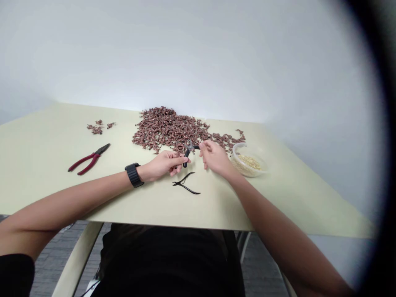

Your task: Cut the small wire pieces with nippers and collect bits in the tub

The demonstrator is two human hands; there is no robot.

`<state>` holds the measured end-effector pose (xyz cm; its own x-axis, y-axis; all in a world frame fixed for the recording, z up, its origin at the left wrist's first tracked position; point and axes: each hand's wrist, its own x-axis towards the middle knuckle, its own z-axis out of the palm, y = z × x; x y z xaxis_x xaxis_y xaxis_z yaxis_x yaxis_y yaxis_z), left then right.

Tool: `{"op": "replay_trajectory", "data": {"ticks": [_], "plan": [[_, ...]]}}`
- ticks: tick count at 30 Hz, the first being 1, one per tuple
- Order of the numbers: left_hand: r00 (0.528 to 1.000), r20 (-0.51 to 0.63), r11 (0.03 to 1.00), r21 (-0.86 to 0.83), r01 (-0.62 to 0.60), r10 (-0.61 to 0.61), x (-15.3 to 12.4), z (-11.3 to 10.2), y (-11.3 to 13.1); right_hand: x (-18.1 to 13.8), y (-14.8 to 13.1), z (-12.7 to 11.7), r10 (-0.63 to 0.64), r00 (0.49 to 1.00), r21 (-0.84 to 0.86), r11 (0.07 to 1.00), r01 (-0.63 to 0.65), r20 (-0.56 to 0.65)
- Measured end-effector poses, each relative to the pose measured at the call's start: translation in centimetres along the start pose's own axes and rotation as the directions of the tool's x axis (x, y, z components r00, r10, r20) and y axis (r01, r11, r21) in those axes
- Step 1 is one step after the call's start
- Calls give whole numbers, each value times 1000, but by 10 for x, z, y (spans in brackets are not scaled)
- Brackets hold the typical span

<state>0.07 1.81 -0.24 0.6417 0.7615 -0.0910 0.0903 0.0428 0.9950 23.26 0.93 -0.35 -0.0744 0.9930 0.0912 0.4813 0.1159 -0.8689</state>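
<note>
Small pliers with black handles (186, 158) are held between my two hands, their handles spread wide and their metal jaws pointing away from me. My left hand (163, 165), below a black watch, pinches one handle between thumb and fingers. At the end of the other handle, the fingers of my right hand (217, 157) are closed; part of their grip is hidden. Just beyond the jaws lies a large heap of small reddish-brown pieces (170, 128). Black nippers (185, 184) with their handles apart lie on the table in front of my hands.
Pliers with red handles (89, 160) lie on the left of the pale table (130, 210). Behind them is a small cluster of brown pieces (96, 129). Right of my right hand stands a clear plastic tub (238, 168) holding small gold-coloured pieces (250, 162). A white wall (173, 53) rises behind.
</note>
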Motion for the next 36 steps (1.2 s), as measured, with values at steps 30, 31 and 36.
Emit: {"op": "replay_trajectory", "data": {"ticks": [30, 31, 36], "plan": [[999, -27, 998, 46, -42, 43, -2, 1, 4, -20, -4, 37, -274, 954, -341, 891, 299, 122], [999, -23, 998, 51, -46, 47, -2, 1, 4, -20, -3, 37, -279, 952, -328, 894, 306, 127], [996, 2, 991, 100, -90, 91, -2, 0, 6, -22, -5, 39, -317, 942, -283, 899, 334, 108]]}}
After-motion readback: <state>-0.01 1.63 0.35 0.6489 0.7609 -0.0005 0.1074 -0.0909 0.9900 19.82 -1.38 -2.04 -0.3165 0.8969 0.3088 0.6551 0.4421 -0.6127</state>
